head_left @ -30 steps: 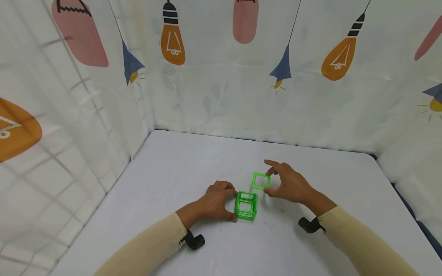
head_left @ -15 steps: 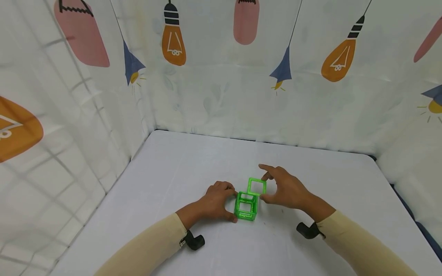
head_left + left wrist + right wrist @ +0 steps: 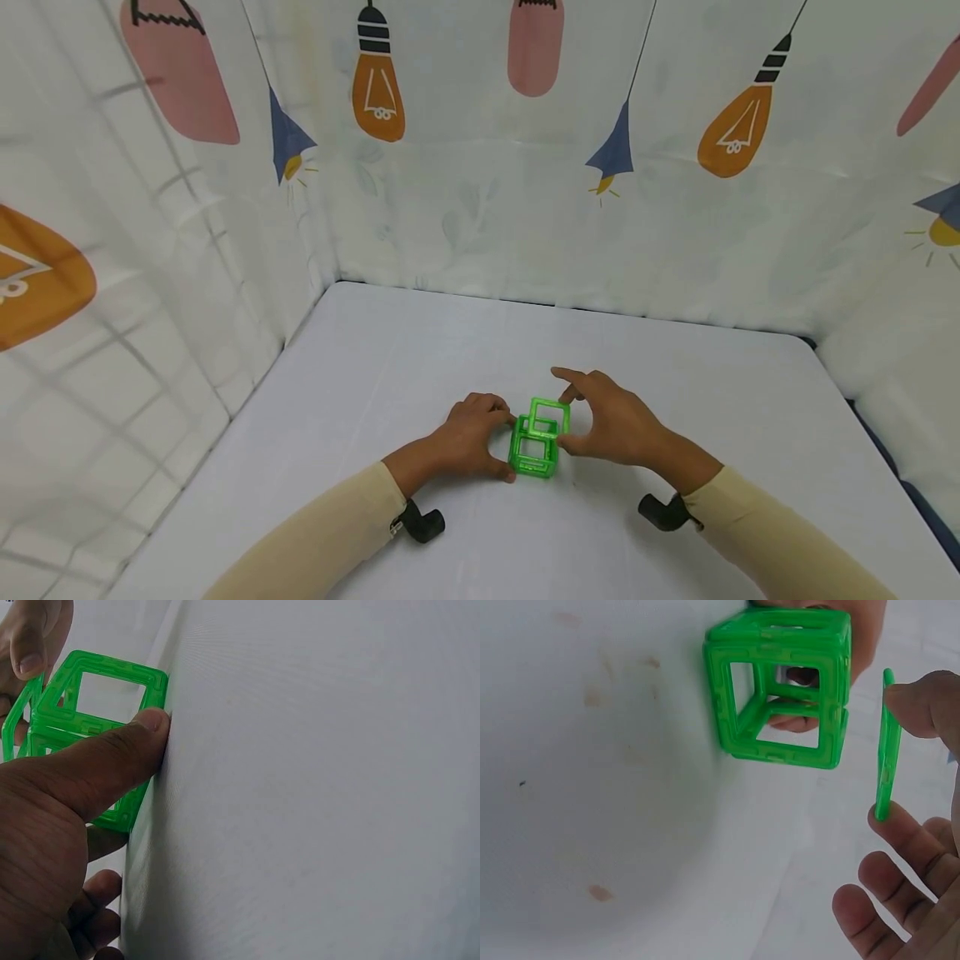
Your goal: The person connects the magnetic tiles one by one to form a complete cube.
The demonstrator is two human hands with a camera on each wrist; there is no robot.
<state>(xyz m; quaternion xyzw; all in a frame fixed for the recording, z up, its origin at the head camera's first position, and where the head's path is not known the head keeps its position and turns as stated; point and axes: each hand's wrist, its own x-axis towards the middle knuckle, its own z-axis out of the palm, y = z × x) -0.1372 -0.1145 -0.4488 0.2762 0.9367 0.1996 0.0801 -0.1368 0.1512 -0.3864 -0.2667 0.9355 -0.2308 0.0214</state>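
A hollow cube (image 3: 534, 473) built of green magnetic tiles stands on the white table. My left hand (image 3: 468, 437) grips it from the left; in the left wrist view the thumb (image 3: 127, 746) lies along its near side. Above the cube, my right hand (image 3: 618, 423) pinches a single square green magnetic tile (image 3: 551, 402) by its edges, between thumb and a finger. In the right wrist view this tile (image 3: 887, 750) appears edge-on, level with the cube (image 3: 829, 705) and apart from it by a narrow gap. The other right fingers are spread.
White cloth printed with lamps hangs behind the table (image 3: 420, 333) and along its left side. A black wrist camera (image 3: 426, 526) sits at the left cuff, another black camera (image 3: 664, 512) at the right. Small brownish marks (image 3: 600, 892) dot the tabletop.
My right hand has brought the tile left and toward me, from beyond the cube's right side to over its top. The left hand and cube have stayed put.
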